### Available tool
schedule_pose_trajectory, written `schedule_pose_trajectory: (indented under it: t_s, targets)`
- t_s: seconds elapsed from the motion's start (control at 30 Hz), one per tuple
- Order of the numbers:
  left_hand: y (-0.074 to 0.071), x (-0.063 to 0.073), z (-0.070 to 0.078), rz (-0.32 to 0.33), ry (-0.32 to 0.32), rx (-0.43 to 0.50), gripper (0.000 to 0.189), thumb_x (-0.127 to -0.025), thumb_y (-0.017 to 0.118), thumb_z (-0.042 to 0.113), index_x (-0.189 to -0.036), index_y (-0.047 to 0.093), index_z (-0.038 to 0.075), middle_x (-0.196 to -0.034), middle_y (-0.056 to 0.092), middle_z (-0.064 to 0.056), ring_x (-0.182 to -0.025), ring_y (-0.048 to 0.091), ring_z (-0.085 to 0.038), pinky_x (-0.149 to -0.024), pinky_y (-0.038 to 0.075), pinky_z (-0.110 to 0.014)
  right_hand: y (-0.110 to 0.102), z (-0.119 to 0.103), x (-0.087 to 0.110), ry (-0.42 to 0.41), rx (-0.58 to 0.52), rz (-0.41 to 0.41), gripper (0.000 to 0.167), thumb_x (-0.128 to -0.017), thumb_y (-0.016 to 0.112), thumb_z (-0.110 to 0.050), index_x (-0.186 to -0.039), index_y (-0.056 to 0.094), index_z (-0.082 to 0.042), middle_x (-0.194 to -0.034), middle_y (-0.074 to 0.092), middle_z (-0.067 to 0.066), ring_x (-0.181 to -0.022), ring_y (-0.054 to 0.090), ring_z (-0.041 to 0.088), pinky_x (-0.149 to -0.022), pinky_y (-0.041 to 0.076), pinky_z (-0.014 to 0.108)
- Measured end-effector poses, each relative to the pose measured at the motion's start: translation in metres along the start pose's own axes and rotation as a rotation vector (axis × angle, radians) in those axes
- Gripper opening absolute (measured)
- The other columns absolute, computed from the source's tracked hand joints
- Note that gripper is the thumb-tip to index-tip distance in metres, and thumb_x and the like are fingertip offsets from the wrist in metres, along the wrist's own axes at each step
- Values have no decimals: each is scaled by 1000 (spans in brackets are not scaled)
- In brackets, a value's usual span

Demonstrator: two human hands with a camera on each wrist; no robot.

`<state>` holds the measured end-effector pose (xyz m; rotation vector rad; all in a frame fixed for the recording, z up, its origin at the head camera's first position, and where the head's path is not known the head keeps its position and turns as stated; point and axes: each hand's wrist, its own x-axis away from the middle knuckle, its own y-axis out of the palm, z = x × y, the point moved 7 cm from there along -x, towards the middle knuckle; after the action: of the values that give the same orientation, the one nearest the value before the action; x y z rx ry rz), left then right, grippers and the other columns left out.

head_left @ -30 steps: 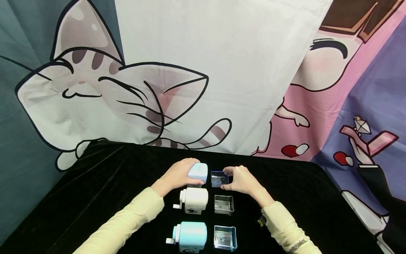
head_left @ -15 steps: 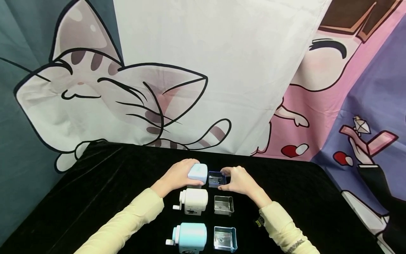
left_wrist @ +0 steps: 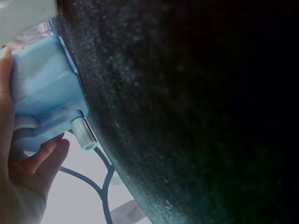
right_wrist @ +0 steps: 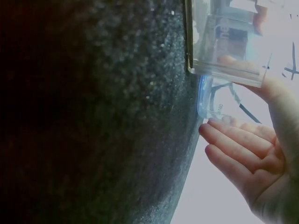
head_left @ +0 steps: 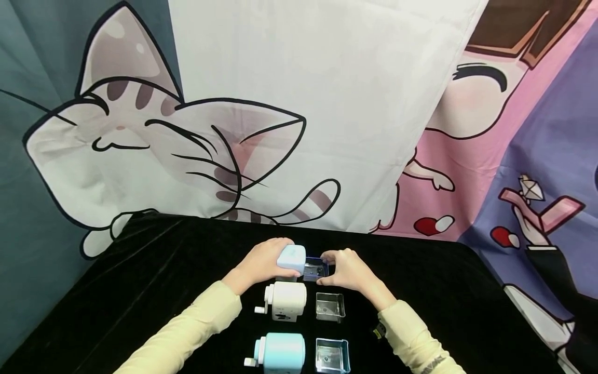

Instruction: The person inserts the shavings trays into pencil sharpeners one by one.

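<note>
My left hand [head_left: 265,261] grips a light blue pencil sharpener [head_left: 291,258] at the far end of a row, thumb on the near side and fingers over the far side. In the left wrist view the same blue sharpener [left_wrist: 46,79] shows its crank knob [left_wrist: 84,134] low against the cloth. With thumb and fingers my right hand [head_left: 350,271] pinches a clear blue-rimmed shavings drawer [head_left: 315,269], its left end right at the sharpener's side. The right wrist view shows that blue drawer [right_wrist: 217,100] partly hidden behind a nearer clear drawer [right_wrist: 229,60].
Nearer me stand a white sharpener [head_left: 288,301] and a turquoise sharpener [head_left: 282,352], cranks to the left. Right of them lie a clear drawer [head_left: 329,306] and a blue-tinted drawer [head_left: 332,356]. Black cloth [head_left: 140,291] covers the table; a cartoon curtain [head_left: 327,104] hangs behind.
My right hand has moved left with the blue-rimmed drawer, closing the gap to the light blue sharpener. The left hand keeps its grip in place.
</note>
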<state>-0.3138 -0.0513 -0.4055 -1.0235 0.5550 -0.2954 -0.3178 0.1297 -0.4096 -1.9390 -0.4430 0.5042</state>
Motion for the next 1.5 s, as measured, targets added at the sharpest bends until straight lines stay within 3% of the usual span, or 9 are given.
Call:
schedule_pose_trajectory:
  t_s: [0.33, 1.5]
  targets:
    - [1, 0, 0, 5, 8, -17, 69, -70, 78, 54, -120, 58, 12, -106, 66, -1, -89, 58, -12, -79, 50, -31, 3, -4, -2, -42, 12, 0, 55, -64, 87, -35, -106, 69, -4, -96, 74, 8, -85, 70, 15, -74, 56, 31]
    - [1, 0, 2, -1, 15, -22, 69, -71, 79, 52, -121, 57, 10, -107, 65, -3, -88, 57, -13, -77, 51, -32, 7, -14, -12, -62, 48, -36, 57, -64, 86, -40, -106, 70, -5, -96, 74, 7, -87, 70, 15, -78, 56, 33]
